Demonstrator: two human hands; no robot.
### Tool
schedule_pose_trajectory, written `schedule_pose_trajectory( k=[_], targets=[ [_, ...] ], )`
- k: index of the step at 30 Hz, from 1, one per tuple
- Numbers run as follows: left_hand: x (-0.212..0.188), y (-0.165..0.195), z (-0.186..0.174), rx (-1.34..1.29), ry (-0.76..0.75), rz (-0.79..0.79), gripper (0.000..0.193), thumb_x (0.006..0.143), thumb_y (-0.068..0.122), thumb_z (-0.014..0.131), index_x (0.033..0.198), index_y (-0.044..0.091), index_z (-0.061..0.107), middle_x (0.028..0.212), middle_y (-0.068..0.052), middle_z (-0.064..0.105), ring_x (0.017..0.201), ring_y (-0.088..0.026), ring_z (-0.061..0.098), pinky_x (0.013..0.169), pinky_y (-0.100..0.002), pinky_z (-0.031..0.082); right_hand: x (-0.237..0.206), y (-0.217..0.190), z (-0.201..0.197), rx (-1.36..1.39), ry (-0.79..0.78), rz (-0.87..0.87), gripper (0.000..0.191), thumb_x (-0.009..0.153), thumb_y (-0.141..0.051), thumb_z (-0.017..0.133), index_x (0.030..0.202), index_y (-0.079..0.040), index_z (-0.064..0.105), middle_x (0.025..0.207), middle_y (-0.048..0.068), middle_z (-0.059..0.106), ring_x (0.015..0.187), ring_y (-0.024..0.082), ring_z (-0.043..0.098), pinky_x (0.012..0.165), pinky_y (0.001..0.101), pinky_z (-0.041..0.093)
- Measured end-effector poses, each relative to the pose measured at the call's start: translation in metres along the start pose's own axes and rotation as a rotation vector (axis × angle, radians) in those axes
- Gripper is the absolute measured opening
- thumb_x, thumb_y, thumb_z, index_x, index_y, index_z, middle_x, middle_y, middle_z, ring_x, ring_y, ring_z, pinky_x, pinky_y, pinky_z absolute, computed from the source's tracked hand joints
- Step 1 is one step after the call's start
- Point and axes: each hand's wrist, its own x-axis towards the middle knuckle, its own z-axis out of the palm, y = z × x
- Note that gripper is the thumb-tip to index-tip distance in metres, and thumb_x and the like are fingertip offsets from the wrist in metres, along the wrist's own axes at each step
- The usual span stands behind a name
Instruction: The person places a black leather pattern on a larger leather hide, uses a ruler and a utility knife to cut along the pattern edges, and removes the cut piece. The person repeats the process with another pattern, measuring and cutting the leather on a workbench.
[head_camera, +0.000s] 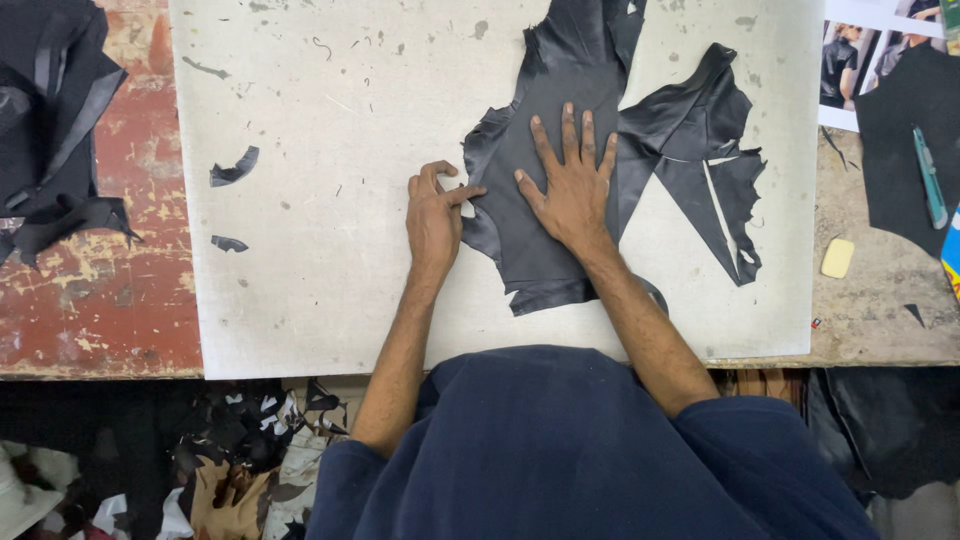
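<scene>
Hands are working on a big, floppy piece of shiny black leather (560, 170) with ragged edges. It is lying on a pale grey cutting board (330, 200) that is covering most of the worn red and tan wooden table (90, 280).

The right hand (572, 190) is lying flat on the middle of the leather with its fingers spread wide. It is not gripping anything. It looks like it is pressing down so the soft leather is staying smooth and is not sliding.

The left hand (433, 215) is sitting at the left edge of the leather. Its fingers are curled in and its thumb is pointing at the edge, touching it. It may be pinching the edge or holding something tiny, but I cannot tell.

A folded flap of the same black leather (700, 150) is lying to the right, spreading out in points.

Two small black scraps (233, 167) are lying on the board to the left. A heap of black straps and leather (50, 130) is resting at the far left of the table. On the right, a teal pen-shaped tool (929, 178) is lying on another black sheet (905, 130), and a small yellow block (838, 258) is sitting near it. More scraps (250, 460) are piling up on the floor below.
</scene>
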Motion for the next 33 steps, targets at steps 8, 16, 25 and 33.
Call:
schedule_pose_trajectory(
  k=[8, 16, 25, 33],
  targets=[
    [-0.001, 0.01, -0.009, -0.017, -0.001, 0.037, 0.046, 0.077, -0.015, 0.066, 0.102, 0.018, 0.085, 0.122, -0.006, 0.06, 0.092, -0.022, 0.05, 0.082, -0.035, 0.05, -0.014, -0.01, -0.026, 0.104, 0.157, -0.017, 0.071, 0.101, -0.037, 0.065, 0.16, -0.007, 0.038, 0.168, 0.022, 0.028, 0.157, 0.039, 0.021, 0.126, 0.0627, 0.01],
    [-0.004, 0.014, -0.006, -0.014, -0.015, 0.038, 0.038, 0.084, -0.011, 0.067, 0.103, 0.016, 0.085, 0.12, -0.005, 0.059, 0.091, -0.021, 0.047, 0.083, -0.035, 0.047, -0.139, -0.042, -0.048, 0.326, 0.086, -0.333, 0.038, 0.097, -0.021, 0.073, 0.13, -0.004, 0.068, 0.143, 0.01, 0.062, 0.138, 0.027, 0.059, 0.114, 0.04, 0.048],
    [-0.004, 0.008, 0.0, 0.015, -0.052, 0.014, 0.029, 0.093, -0.005, 0.067, 0.104, 0.015, 0.085, 0.122, -0.003, 0.058, 0.09, -0.019, 0.045, 0.08, -0.031, 0.048, -0.184, 0.001, -0.064, 0.193, 0.13, -0.021, 0.042, 0.09, -0.016, 0.076, 0.129, -0.003, 0.069, 0.14, 0.011, 0.064, 0.095, 0.024, 0.062, 0.087, 0.0338, 0.055],
    [-0.001, 0.009, -0.004, 0.028, -0.035, 0.058, 0.031, 0.088, -0.006, 0.069, 0.101, 0.017, 0.085, 0.121, -0.005, 0.058, 0.098, -0.021, 0.05, 0.081, -0.033, 0.05, -0.19, 0.005, -0.052, 0.19, 0.125, -0.004, 0.036, 0.091, -0.016, 0.074, 0.126, -0.006, 0.071, 0.14, 0.008, 0.064, 0.098, 0.023, 0.061, 0.086, 0.0326, 0.055]
  ],
)
